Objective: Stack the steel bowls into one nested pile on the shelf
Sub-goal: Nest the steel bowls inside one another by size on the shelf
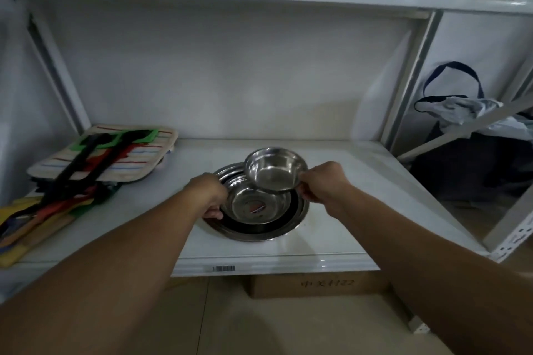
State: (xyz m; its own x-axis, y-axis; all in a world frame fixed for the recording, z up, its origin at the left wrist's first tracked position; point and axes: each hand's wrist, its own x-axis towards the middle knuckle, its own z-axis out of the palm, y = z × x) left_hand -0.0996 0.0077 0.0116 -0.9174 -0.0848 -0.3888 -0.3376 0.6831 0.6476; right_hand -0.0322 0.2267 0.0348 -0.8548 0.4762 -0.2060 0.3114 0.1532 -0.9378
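A nested pile of steel bowls sits in the middle of the white shelf, a wide outer bowl holding a smaller one with a label on its bottom. My left hand grips the pile's left rim. My right hand holds a small steel bowl by its right rim, tilted toward me, just above the pile's far right part.
Striped cloth pads with black, red and green straps lie stacked at the shelf's left. A bag with dark handles hangs in the bay to the right. A cardboard box sits on the floor under the shelf, and a slanted brace crosses at right.
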